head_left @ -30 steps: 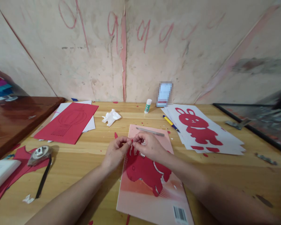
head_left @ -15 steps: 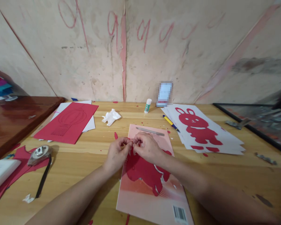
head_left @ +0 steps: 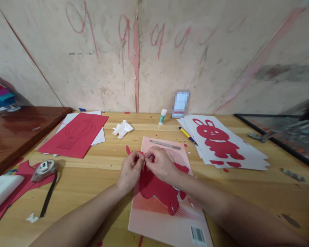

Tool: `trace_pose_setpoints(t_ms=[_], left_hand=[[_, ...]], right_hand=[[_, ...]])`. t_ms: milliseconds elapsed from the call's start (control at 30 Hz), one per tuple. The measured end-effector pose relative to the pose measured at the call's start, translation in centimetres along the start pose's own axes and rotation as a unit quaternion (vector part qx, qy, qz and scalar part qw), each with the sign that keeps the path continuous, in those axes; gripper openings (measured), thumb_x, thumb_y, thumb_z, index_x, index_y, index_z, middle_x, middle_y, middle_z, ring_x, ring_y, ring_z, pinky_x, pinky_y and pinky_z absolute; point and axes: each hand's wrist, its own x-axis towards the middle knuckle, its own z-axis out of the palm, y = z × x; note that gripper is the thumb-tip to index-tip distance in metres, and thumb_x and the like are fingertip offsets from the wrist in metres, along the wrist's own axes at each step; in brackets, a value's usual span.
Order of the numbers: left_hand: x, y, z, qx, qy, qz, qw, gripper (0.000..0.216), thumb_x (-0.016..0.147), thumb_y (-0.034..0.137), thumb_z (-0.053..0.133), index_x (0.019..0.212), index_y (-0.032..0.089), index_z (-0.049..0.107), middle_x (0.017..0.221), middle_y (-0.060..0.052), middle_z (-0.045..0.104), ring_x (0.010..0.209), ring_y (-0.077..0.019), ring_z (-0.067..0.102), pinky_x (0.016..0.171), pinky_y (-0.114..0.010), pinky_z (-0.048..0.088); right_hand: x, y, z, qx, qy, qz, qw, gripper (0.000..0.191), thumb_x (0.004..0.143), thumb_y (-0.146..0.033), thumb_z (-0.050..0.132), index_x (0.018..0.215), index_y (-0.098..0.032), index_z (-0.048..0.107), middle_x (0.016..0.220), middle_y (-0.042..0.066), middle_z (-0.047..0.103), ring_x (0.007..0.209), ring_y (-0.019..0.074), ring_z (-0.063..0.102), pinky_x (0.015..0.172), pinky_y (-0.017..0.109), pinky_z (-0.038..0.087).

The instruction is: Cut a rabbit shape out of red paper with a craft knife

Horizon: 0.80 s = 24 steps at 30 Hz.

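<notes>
My left hand (head_left: 130, 171) and my right hand (head_left: 161, 165) meet over the top of a red paper cutout (head_left: 157, 190). Thumb and forefinger of each are pinched together on the cutout's upper edge, and the exact spot is hidden by the fingertips. The cutout lies on a pink booklet (head_left: 144, 219) with a barcode at its lower right. A slim metal craft knife (head_left: 165, 144) rests across the booklet's top, just beyond my right hand. One narrow red paper tip (head_left: 128, 150) sticks out past my left fingers.
White sheets (head_left: 249, 161) bearing a red paper rabbit (head_left: 216, 139) lie at right, beside a yellow-blue pen (head_left: 187, 135). Behind stand a glue stick (head_left: 162, 117) and a phone (head_left: 181, 104). Leftward are crumpled tissue (head_left: 123, 129), red drawn-on paper (head_left: 74, 137) and a tape measure (head_left: 45, 169).
Both hands stay pinched at nearly the same place. The fingers shift slightly, and the red tip beyond my left hand now looks joined to a strip running toward the fingers.
</notes>
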Motion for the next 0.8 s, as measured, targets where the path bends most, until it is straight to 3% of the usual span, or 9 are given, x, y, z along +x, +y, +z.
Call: trace_pose_setpoints(t_ms=[267, 500, 800], left_hand=[[0.2, -0.7, -0.2, -0.113, -0.007, -0.066, 0.991, 0.025, 0.076, 0.038, 0.070, 0.075, 0.015, 0.058, 0.067, 0.001, 0.057, 0.059, -0.0090, 0.050, 0.057, -0.019, 0.039], [0.4, -0.1, -0.1, -0.221, -0.027, -0.117, 0.968, 0.029, 0.070, 0.038, 0.075, 0.077, 0.016, 0.058, 0.065, 0.000, 0.060, 0.053, -0.0104, 0.055, 0.057, -0.024, 0.046], [1.3, -0.6, -1.2, -0.173, 0.001, -0.133, 0.976, 0.039, 0.067, 0.047, 0.077, 0.082, 0.012, 0.068, 0.070, -0.005, 0.067, 0.060, -0.0131, 0.061, 0.059, -0.023, 0.047]], right_hand=[[-0.2, 0.0, 0.3, -0.010, 0.019, -0.025, 0.999, 0.017, 0.070, -0.008, 0.053, 0.059, -0.020, 0.050, 0.062, 0.000, 0.059, 0.064, 0.0145, 0.052, 0.065, 0.028, 0.037], [0.6, 0.2, -1.6, 0.073, 0.021, -0.042, 0.996, 0.013, 0.074, -0.014, 0.052, 0.063, -0.021, 0.053, 0.065, 0.000, 0.060, 0.065, 0.0150, 0.055, 0.063, 0.028, 0.040], [2.3, 2.2, -2.9, 0.010, 0.038, -0.046, 0.998, 0.010, 0.074, -0.013, 0.052, 0.068, -0.020, 0.055, 0.072, 0.002, 0.062, 0.072, 0.0161, 0.056, 0.068, 0.028, 0.040]])
